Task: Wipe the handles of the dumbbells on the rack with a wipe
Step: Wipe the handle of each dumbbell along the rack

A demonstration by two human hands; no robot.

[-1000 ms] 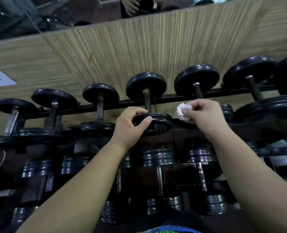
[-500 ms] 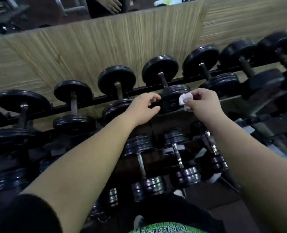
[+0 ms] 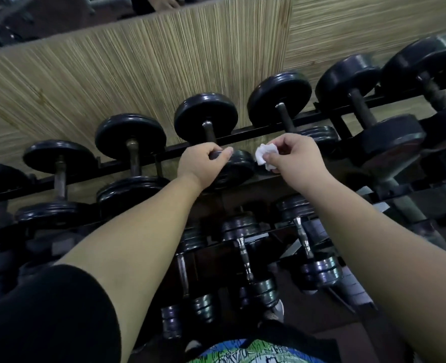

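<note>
Left grip (image 3: 203,163): curled round near plate of black round-plated steel dumbbell (image 3: 238,169), top tier of black metal rack (image 3: 242,137). Right grip (image 3: 292,155): pinches crumpled white wipe (image 3: 265,157), just right of that plate.

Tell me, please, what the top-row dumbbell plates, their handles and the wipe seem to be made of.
The dumbbell plates: black, semi-gloss with soft highlights, probably rubber-coated or painted metal. The handles: bare metal, dull grey-brown, perhaps tarnished. The wipe: white, crumpled, thin; paper or nonwoven cloth, pinched in the right hand.

Left hand (image 3: 201,163) further over dumbbell plate (image 3: 236,170) (slightly)
</note>
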